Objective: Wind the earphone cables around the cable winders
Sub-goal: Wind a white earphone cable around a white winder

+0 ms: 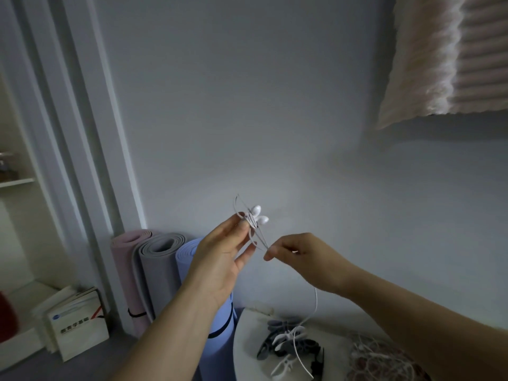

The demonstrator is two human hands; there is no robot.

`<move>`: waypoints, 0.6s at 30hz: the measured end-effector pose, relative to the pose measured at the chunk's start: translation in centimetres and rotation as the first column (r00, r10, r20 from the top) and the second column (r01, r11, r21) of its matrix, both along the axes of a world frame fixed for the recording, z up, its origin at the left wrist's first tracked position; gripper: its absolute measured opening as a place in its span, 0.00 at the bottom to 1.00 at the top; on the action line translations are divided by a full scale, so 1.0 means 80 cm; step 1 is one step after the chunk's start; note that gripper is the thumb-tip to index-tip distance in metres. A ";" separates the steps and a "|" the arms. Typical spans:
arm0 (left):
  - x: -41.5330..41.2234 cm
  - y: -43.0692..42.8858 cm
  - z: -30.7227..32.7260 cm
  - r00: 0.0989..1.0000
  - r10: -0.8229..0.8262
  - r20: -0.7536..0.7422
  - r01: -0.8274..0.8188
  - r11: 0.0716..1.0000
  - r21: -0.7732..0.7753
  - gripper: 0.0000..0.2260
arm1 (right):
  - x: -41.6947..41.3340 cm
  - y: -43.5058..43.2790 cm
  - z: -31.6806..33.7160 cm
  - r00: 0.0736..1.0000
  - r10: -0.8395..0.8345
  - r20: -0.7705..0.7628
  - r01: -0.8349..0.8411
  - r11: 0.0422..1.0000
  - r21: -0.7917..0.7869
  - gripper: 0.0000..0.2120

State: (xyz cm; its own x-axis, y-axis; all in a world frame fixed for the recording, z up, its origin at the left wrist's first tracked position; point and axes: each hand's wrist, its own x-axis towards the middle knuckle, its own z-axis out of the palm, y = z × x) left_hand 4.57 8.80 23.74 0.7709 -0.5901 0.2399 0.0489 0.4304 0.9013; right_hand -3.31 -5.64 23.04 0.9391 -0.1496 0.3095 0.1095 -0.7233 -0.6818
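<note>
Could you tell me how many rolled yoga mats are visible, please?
3, side by side against the wall: pink mat leftmost, grey mat middle, blue mat rightmost. No others visible.

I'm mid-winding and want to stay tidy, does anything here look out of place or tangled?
Nothing looks damaged. The cable from the right hand droops down and loops loosely across the spare winders on the table, where it could snag. Beside them lies what looks like a tangled white heap.
</note>
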 end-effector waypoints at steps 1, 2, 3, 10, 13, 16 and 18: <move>0.003 0.000 -0.002 0.999 0.024 -0.029 -0.023 1.000 0.017 0.14 | 0.000 0.002 0.000 1.000 0.004 0.003 -0.003 0.997 -0.083 0.12; 0.005 0.000 -0.004 0.997 0.055 -0.058 -0.053 0.998 0.034 0.16 | -0.001 0.004 0.001 1.000 0.009 0.003 -0.009 0.990 -0.143 0.12; 0.007 0.000 -0.006 0.994 0.078 -0.078 -0.074 0.996 0.045 0.16 | -0.002 0.005 0.004 1.000 0.014 0.007 -0.013 0.980 -0.198 0.13; 0.005 -0.005 -0.022 0.985 0.172 0.027 -0.174 0.973 0.154 0.06 | -0.010 0.007 0.043 0.988 0.058 0.146 0.024 0.863 -0.504 0.11; -0.002 -0.005 -0.026 0.986 0.066 0.150 -0.098 0.971 0.218 0.08 | -0.014 0.000 0.070 0.975 0.035 0.218 0.073 0.880 -0.469 0.09; -0.008 -0.003 -0.028 0.977 -0.012 0.213 -0.037 0.974 0.225 0.09 | -0.015 -0.011 0.085 0.963 -0.026 0.267 0.104 0.954 -0.280 0.08; -0.009 -0.003 -0.029 0.966 -0.066 0.249 0.008 0.975 0.224 0.09 | -0.015 -0.018 0.085 0.962 -0.062 0.267 0.105 0.983 -0.151 0.10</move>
State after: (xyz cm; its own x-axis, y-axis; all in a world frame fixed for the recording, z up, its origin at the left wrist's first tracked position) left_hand 3.85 8.59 21.45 0.6780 -0.6771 0.2862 -0.1814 0.2231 0.9578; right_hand -4.52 -7.09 29.81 0.8089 -0.1520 0.5679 0.2016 -0.8357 -0.5108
